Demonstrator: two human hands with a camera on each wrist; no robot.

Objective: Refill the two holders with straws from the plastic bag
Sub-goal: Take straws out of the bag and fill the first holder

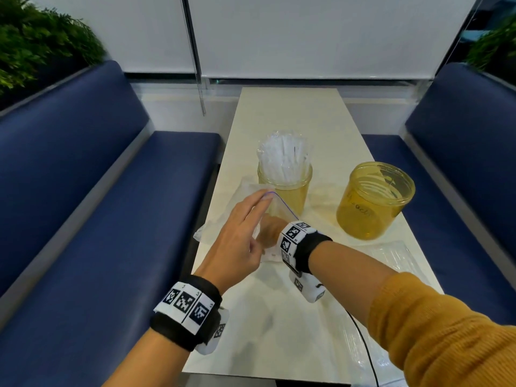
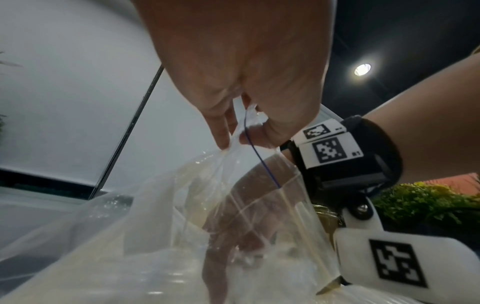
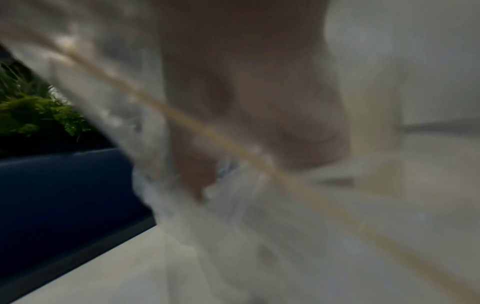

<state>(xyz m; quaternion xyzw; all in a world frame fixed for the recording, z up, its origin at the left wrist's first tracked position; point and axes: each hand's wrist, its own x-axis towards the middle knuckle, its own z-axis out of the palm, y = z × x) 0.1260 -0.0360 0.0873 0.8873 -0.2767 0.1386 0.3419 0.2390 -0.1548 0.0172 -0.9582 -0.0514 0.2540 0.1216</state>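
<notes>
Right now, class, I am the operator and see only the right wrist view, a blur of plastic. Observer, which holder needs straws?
Observer: The right holder is empty; the left holder is packed with straws.
Operator: Where is my right hand?
Observer: The right hand is inside the plastic bag, fingers pointing down. I cannot tell whether it grips anything.
Operator: What holds the bag open?
Observer: The left hand pinches the bag's rim and lifts it.
</notes>
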